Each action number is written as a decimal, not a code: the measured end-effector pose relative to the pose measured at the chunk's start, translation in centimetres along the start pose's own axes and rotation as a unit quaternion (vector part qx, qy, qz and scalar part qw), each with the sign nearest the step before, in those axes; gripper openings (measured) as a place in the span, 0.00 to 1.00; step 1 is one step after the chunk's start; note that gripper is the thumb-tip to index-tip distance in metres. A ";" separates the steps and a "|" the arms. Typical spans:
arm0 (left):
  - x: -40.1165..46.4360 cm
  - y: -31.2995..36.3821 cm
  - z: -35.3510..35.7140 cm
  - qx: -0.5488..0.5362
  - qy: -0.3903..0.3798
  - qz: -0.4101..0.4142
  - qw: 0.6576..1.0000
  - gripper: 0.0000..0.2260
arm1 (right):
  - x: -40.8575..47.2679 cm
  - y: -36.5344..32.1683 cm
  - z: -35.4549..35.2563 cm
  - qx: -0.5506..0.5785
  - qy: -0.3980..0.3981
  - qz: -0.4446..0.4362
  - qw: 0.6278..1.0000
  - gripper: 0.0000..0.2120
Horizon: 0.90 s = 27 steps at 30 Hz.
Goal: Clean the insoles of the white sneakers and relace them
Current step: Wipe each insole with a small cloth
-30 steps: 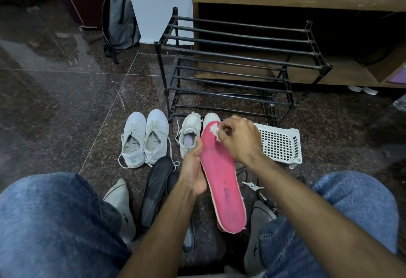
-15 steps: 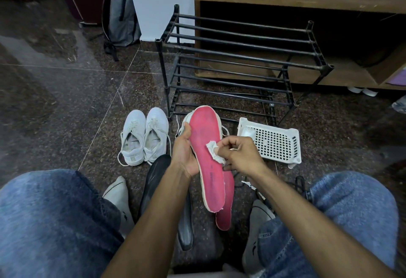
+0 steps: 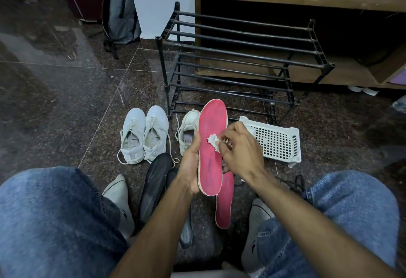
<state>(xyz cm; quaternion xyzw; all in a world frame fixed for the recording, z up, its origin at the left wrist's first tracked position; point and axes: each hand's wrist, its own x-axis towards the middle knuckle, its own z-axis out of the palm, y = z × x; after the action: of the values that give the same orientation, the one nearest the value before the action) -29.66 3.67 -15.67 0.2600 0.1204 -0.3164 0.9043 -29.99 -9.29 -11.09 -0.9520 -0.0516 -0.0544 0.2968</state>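
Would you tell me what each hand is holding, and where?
The left hand grips the pink insole along its left edge. The right hand pinches a small white wipe against the insole's face.

Person wears faded blue denim jeans (image 3: 50, 218), knees filling lower left and lower right of frame. Forearms bare, no sleeves. Grey socks (image 3: 119, 198) with small dark logo.

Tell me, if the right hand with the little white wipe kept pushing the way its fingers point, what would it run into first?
The right hand already presses the wipe onto the pink insole, so the insole comes first.
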 end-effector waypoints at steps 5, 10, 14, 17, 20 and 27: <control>-0.4 -0.3 0.6 0.049 0.002 -0.014 0.999 0.27 | 3.1 -0.9 -1.4 -0.106 0.021 -0.038 0.993 0.08; -0.6 -0.1 0.8 0.055 0.015 0.012 0.998 0.24 | 3.2 -1.4 -0.9 -0.036 -0.006 -0.034 0.999 0.08; -0.2 0.2 0.1 0.055 0.017 0.016 0.998 0.29 | 1.0 -1.3 -0.7 -0.026 -0.086 -0.102 0.991 0.08; -0.3 0.0 0.5 0.098 0.015 0.022 0.995 0.26 | 2.4 -0.5 -0.7 -0.051 -0.006 -0.067 0.996 0.07; -0.5 -0.6 0.5 0.122 0.025 0.012 0.992 0.27 | 4.4 0.2 -1.3 -0.047 0.048 0.009 0.998 0.05; -0.2 -0.2 -0.4 0.047 0.036 0.002 0.998 0.29 | -0.6 -1.1 -0.7 -0.076 -0.116 -0.158 0.978 0.07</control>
<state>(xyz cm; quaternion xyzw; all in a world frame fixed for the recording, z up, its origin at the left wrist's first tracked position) -29.91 3.82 -15.98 0.3134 0.1377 -0.3107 0.8867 -30.82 -8.81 -10.00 -0.9514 -0.2309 0.0070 0.2036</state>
